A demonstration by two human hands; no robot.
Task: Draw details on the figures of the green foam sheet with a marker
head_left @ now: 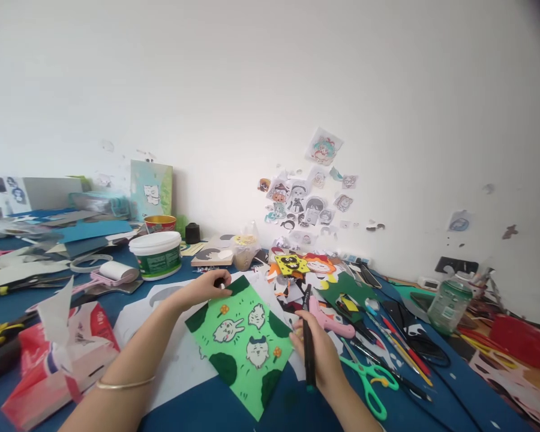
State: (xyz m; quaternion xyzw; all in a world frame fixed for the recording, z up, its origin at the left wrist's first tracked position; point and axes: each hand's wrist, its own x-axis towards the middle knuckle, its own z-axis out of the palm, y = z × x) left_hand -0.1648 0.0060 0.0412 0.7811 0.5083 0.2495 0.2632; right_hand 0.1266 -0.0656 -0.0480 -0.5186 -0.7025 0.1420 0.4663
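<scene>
A bright green sheet (234, 354) with darker green patches, little orange flowers and white cartoon animals is held at a slant over the table. My left hand (211, 287) grips its upper left edge with curled fingers; a small dark thing shows at those fingers, too small to name. In my right hand (317, 348) is a black marker pen (308, 354), upright along the palm, while the fingertips touch the right corner of the green sheet. White paper (175, 378) lies beneath on the blue tabletop (288, 414).
To the right lie green-handled scissors (369, 379), a pink glue gun (330, 321) and several pens. Paper cutouts (292, 264) pile up behind. A tissue pack (63, 354) and a white tub (155, 255) stand left, a clear jar (450, 303) far right. The wall rises behind.
</scene>
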